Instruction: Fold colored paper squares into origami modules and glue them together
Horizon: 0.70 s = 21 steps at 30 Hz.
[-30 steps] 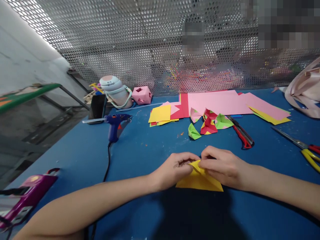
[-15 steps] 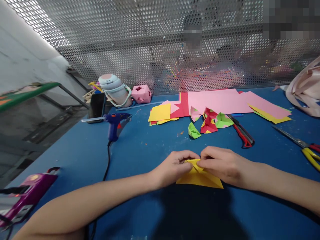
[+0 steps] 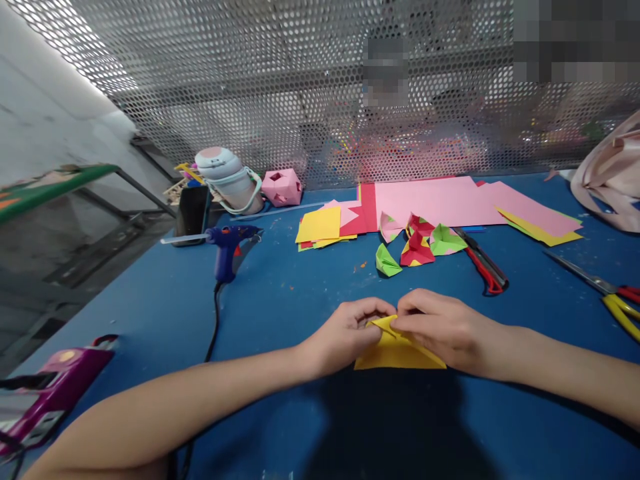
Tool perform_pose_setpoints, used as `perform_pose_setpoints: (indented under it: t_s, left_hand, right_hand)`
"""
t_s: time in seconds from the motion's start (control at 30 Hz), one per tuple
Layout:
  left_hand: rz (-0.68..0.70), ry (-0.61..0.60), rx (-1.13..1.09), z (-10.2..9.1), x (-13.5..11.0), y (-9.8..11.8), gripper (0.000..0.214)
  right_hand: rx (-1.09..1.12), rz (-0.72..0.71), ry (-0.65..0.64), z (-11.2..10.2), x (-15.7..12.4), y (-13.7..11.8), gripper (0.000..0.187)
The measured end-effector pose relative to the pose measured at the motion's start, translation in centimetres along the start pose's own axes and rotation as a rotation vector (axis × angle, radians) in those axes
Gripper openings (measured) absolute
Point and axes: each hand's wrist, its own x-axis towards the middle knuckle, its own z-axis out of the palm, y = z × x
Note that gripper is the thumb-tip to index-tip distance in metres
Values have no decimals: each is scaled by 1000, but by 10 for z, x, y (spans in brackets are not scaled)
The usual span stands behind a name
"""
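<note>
A partly folded sheet of yellow paper is held just over the blue table, its wide edge toward me. My left hand pinches its upper left part between thumb and fingers. At the upper right, my right hand pinches the same paper near its top point, the two hands almost touching. The fingertips cover part of the folds. Beyond the hands lie several folded paper pieces: a green one, a red one, a light green one and a pink one.
On the blue table, a glue gun stands left, its cord running toward me past a purple power strip. A utility knife and scissors lie right. Farther back are yellow squares, pink sheets and a bottle.
The yellow paper's top part has been shifted slightly by the fingers, and its near edge sits a little higher. Both hands keep their pinch on it.
</note>
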Motion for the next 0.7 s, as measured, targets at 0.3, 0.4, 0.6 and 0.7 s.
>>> perform_pose_setpoints:
  t_s: [0.3,0.4,0.6,0.7]
  left_hand:
    - [42,-58,-246,5,2,-6,33]
    - [61,-49,-264,5,2,-9,34]
    - [88,-16,-88,3,2,-8,34]
    - [93,1,43,2,0,-5,29]
  right_hand:
    - [119,107,156,2,4,-1,22]
    - [141,134,172,3,3,0,18]
    - [143,121,184,5,2,3,19]
    - [147,109,199,7,3,3,20]
